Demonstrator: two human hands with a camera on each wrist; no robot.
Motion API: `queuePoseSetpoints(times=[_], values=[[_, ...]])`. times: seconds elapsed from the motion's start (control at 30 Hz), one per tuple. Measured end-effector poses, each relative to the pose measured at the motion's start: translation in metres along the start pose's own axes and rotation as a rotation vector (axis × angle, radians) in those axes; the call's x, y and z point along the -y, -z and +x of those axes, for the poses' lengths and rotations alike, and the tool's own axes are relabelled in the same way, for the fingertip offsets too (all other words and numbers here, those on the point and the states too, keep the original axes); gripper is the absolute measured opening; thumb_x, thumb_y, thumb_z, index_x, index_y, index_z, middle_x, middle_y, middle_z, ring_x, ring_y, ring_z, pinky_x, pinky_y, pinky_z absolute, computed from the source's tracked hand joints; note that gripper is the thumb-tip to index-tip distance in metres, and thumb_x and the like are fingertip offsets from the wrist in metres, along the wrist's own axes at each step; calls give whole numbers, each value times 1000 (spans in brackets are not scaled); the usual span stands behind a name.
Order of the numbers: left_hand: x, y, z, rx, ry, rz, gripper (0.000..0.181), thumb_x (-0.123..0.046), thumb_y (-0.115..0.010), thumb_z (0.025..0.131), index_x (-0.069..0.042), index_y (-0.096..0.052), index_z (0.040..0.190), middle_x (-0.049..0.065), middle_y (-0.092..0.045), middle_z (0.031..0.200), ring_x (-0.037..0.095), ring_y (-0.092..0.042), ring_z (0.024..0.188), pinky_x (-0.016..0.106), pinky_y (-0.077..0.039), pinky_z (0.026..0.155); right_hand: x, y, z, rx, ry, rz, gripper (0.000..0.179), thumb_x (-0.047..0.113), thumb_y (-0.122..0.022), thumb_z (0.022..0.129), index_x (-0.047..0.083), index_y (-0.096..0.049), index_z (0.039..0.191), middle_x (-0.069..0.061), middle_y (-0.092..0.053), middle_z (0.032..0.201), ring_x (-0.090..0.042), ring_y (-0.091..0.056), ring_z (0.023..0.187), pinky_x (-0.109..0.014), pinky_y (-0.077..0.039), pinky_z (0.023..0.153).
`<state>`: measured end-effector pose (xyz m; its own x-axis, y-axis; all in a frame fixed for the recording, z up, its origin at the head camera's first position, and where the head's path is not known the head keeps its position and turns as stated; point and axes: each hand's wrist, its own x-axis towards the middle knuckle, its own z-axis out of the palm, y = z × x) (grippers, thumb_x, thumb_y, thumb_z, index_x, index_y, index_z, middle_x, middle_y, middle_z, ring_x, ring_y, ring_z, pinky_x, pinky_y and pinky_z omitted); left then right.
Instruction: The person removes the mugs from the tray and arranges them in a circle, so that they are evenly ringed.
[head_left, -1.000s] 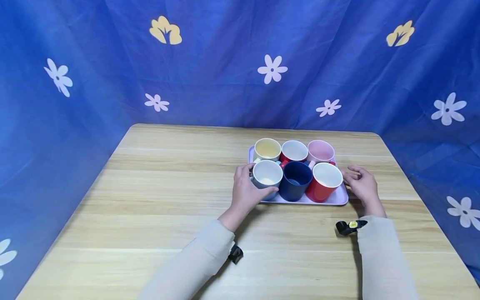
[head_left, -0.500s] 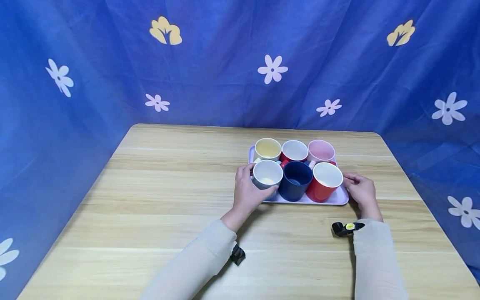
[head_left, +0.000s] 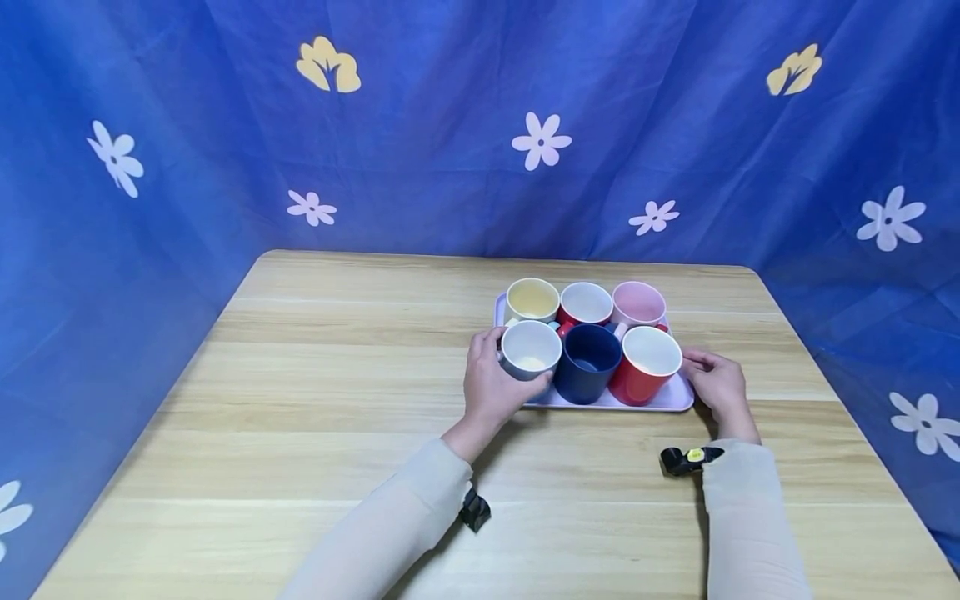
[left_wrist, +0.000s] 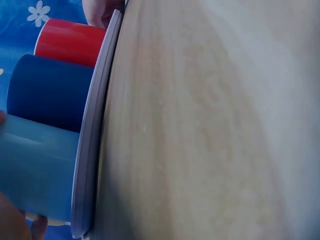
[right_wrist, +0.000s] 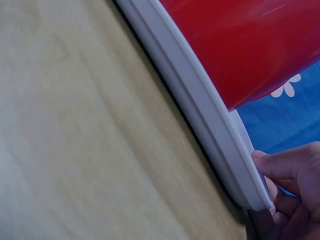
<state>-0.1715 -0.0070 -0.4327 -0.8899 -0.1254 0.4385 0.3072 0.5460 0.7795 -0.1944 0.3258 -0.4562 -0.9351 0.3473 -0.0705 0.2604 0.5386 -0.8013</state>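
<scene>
On a pale purple tray (head_left: 681, 395) mugs stand upright in two rows. My left hand (head_left: 491, 382) grips the light blue mug (left_wrist: 40, 167) at the front left, thumb on its near side and fingers round the far side. Beside it stand a navy mug (head_left: 583, 382) and a red mug (head_left: 636, 385) with a white inside. My right hand (head_left: 718, 385) pinches the tray's right edge, thumb on top of the rim and fingers curled beneath, as the right wrist view shows. The mug's base sits at the tray in the left wrist view.
Behind the front row are a cream mug (head_left: 532, 300), another red mug (head_left: 587, 302) and a pink mug (head_left: 639, 302). The wooden table (head_left: 300, 375) reaches back to a blue flowered curtain (head_left: 420, 125). Black wrist cameras hang under both sleeves.
My right hand has come slightly nearer and to the left, and its fingers have closed on the tray's edge. The left hand keeps its grip on the light blue mug.
</scene>
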Motion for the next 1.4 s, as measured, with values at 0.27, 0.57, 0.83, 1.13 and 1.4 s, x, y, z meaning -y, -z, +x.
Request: queuePoseSetpoints(times=[0.27,0.57,0.83,1.13,1.4], values=[[-4,7,2,-30,-40,-29,86,-35,-87,53,0,-54,124,13,-55,121,28,-51,109,44,-47,87,1,1,-1,5,6,-16,37,19,-63,91,-4,-63,120,-17,-67,108,3,-53,79,-13,-44,68],[-22,24,12,-57,-52,-85,84,-32,-87,54,1,-54,124,14,-55,120,27,-52,107,40,-50,79,3,1,-2,17,-4,-28,38,20,-63,91,-4,-62,120,-19,-65,112,-9,-56,90,-14,-44,69],[-39,46,29,-92,-79,-136,79,-32,-87,55,-1,-56,122,11,-56,116,21,-51,102,36,-52,72,5,1,-3,25,-17,-33,38,20,-62,92,-4,-61,121,-21,-63,115,-18,-57,99,-14,-43,69],[-37,73,55,-176,-104,-156,76,-30,-87,56,-1,-58,120,11,-56,113,21,-50,100,41,-51,70,5,2,-5,39,-18,-17,40,21,-61,93,-5,-60,123,-23,-62,117,-27,-57,106,-14,-42,68],[-20,91,70,-216,-33,-97,75,-26,-87,57,-2,-58,121,11,-55,114,20,-49,103,33,-51,74,4,1,-4,38,-17,-7,37,18,-61,93,-4,-61,122,-22,-62,117,-18,-59,98,-10,-42,64]])
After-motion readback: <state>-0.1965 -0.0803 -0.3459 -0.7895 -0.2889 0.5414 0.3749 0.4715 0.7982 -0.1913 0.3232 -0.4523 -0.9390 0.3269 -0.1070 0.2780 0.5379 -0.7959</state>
